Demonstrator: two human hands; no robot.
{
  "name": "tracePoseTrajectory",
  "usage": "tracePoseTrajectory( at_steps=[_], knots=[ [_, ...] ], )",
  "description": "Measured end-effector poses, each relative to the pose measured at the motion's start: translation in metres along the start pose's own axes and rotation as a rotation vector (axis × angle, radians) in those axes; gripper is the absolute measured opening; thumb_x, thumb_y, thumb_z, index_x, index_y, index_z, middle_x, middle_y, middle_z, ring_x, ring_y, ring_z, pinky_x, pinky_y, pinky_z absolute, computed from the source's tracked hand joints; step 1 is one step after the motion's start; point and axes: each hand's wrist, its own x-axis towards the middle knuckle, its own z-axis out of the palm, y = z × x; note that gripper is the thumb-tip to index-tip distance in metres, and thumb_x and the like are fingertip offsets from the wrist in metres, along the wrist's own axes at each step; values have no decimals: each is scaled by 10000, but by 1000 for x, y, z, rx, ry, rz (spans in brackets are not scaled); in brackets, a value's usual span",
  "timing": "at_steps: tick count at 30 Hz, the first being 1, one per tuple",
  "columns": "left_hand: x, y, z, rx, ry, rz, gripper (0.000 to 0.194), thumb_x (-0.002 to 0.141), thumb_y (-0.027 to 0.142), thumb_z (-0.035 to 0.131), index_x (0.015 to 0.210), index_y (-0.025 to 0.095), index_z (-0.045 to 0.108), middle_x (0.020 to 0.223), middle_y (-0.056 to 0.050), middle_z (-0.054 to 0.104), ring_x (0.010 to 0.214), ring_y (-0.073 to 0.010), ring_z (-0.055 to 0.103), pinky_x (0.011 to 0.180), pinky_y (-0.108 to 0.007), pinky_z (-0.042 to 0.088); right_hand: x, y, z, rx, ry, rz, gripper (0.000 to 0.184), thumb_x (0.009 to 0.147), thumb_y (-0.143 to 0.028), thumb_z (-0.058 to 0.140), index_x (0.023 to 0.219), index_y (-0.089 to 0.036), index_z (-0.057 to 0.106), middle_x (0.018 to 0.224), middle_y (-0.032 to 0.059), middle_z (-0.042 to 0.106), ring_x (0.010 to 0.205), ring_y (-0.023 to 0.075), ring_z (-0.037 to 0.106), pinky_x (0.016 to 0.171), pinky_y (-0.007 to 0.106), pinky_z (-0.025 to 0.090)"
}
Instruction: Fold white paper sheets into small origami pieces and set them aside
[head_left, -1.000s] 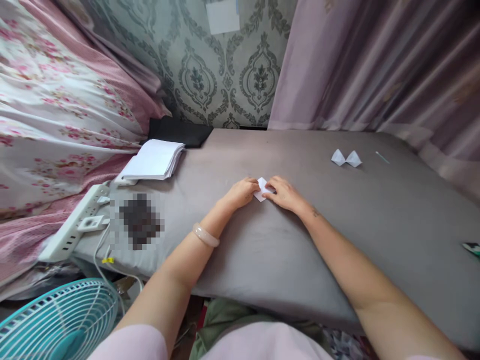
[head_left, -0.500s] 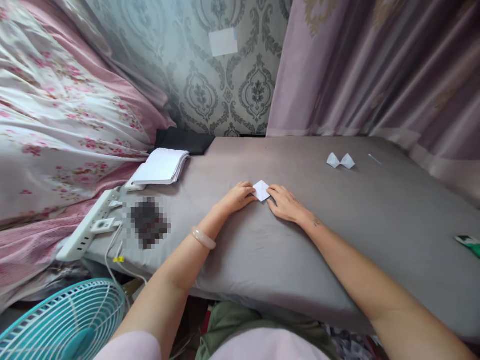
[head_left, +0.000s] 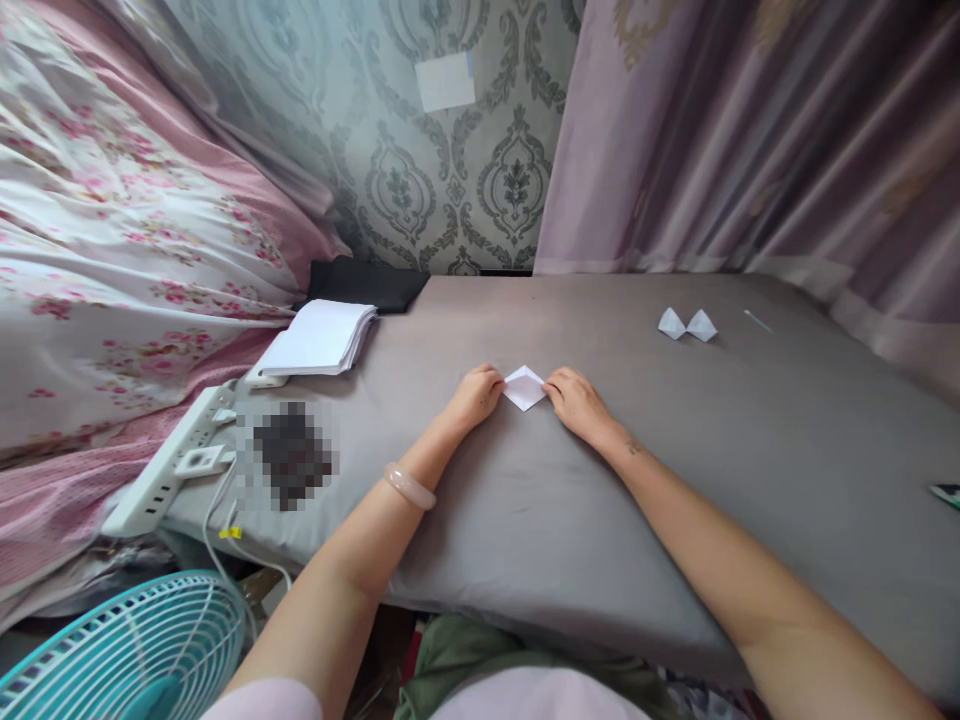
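Observation:
A small folded white paper (head_left: 524,389), diamond-shaped with an opening at its top, sits between my hands over the grey-covered surface. My left hand (head_left: 480,393) pinches its left corner, and my right hand (head_left: 576,398) pinches the right corner. Both sets of fingers are closed on the paper, with the fingertips partly hidden. Farther back on the right lie joined pointed folded paper pieces (head_left: 688,325), apart from my hands.
A grey cloth (head_left: 637,430) covers the surface. At the left are a stack of white paper (head_left: 322,337), a black folder (head_left: 367,285), a power strip (head_left: 172,460) with cables, and a turquoise fan (head_left: 150,650). A thin stick (head_left: 757,320) lies far right.
The folded paper has been pulled wider and now shows an opening at its top. My hands have moved slightly apart, gripping its side corners.

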Motion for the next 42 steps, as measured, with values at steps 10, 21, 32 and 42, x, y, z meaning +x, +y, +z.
tracePoseTrajectory(
  at_steps=[10,21,32,42],
  knots=[
    [12,8,2,-66,60,-271,147,852,212,591,818,119,700,858,-80,627,749,-144,597,817,-300,498,16,2,10,15,97,158,225,895,-296,498,771,-180,645,921,109,626,884,213,609,865,346,469],
    [17,13,3,-148,52,-417,126,805,230,635,729,132,659,840,-53,566,712,-128,540,787,-303,480,18,-2,13,74,134,251,185,832,-305,562,683,-201,595,922,100,596,773,205,601,791,370,498],
    [21,12,-1,-208,-7,-494,127,788,238,649,701,146,645,873,-56,570,729,-135,550,750,-297,473,18,-3,9,118,83,296,190,833,-313,561,675,-208,567,928,79,589,707,177,574,720,356,484],
    [19,9,8,-125,47,-474,151,810,247,623,690,158,603,900,-64,599,700,-137,536,706,-309,466,19,-2,12,122,111,286,219,841,-312,535,645,-217,559,919,85,602,716,185,582,704,359,480]
  ],
)
